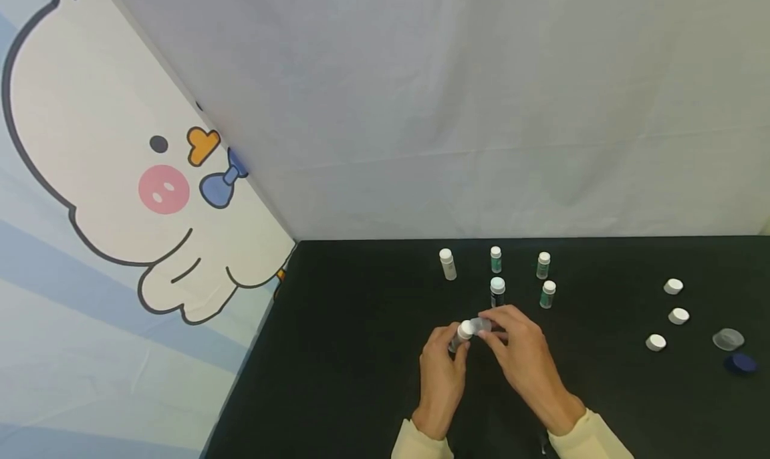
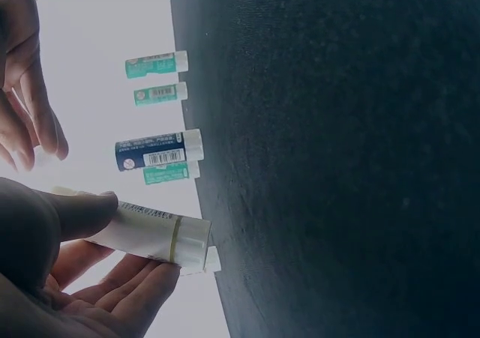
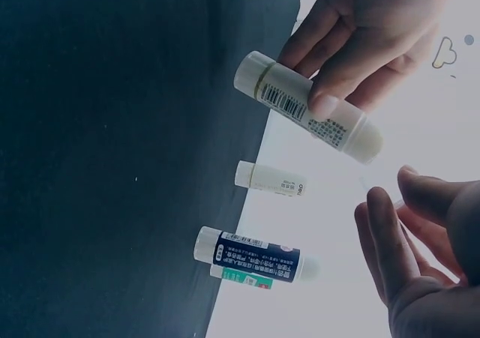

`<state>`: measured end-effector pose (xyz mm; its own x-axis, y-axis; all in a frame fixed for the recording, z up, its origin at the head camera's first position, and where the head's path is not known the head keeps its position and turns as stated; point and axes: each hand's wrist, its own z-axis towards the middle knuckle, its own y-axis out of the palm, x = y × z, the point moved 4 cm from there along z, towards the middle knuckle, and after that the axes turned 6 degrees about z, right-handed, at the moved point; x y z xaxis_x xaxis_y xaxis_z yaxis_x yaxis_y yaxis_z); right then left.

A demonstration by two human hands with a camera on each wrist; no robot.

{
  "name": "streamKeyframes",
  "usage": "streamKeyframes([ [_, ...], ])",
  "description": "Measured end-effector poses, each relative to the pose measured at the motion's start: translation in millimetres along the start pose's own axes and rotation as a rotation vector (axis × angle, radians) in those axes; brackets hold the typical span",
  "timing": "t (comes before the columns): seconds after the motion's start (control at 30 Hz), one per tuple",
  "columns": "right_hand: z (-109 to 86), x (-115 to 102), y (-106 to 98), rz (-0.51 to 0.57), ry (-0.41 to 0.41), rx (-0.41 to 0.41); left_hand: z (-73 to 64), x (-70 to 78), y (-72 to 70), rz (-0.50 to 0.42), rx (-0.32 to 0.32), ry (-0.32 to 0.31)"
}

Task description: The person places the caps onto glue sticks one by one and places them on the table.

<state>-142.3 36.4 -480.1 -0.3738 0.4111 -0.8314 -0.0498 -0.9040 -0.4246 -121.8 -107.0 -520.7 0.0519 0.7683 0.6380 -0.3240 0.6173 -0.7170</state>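
Observation:
My left hand point(image 1: 442, 375) grips a white glue stick point(image 3: 307, 106) with a barcode label, fingers and thumb round its barrel. The stick is tilted, and its whitish top end faces my right hand point(image 1: 529, 352). Thumb and fingertips of that hand pinch a translucent cap point(image 1: 480, 325) close beside the stick's top; whether the two touch I cannot tell. In the right wrist view the cap is mostly washed out by glare. Just beyond the hands stands a dark blue glue stick point(image 3: 259, 255), its lower part hidden by the right hand in the head view.
Behind the hands stand another white glue stick point(image 1: 448, 266) and several green ones, including one green stick point(image 1: 547, 294) near the right hand. On the right lie several white caps point(image 1: 678, 316), a clear cap point(image 1: 728, 339) and a dark blue cap point(image 1: 741, 363) on the black table point(image 1: 337, 379).

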Motion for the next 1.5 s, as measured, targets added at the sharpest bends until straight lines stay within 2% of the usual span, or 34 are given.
streamKeyframes([
  [0.63,-2.2,-2.3,3.4,-0.007,-0.039,-0.031,-2.3,2.2,0.3,0.0,-0.009,-0.001],
  [1.1,-1.5,-3.5,3.8,-0.031,-0.078,-0.043,-3.5,3.8,-0.1,0.038,0.0,0.039],
  [1.33,-1.8,-2.6,3.8,-0.031,-0.104,-0.031,-4.5,4.7,0.1,0.088,0.022,0.093],
  [1.5,-0.9,0.5,5.9,-0.036,-0.114,-0.04,-2.8,4.8,1.0,0.067,0.016,0.105],
])
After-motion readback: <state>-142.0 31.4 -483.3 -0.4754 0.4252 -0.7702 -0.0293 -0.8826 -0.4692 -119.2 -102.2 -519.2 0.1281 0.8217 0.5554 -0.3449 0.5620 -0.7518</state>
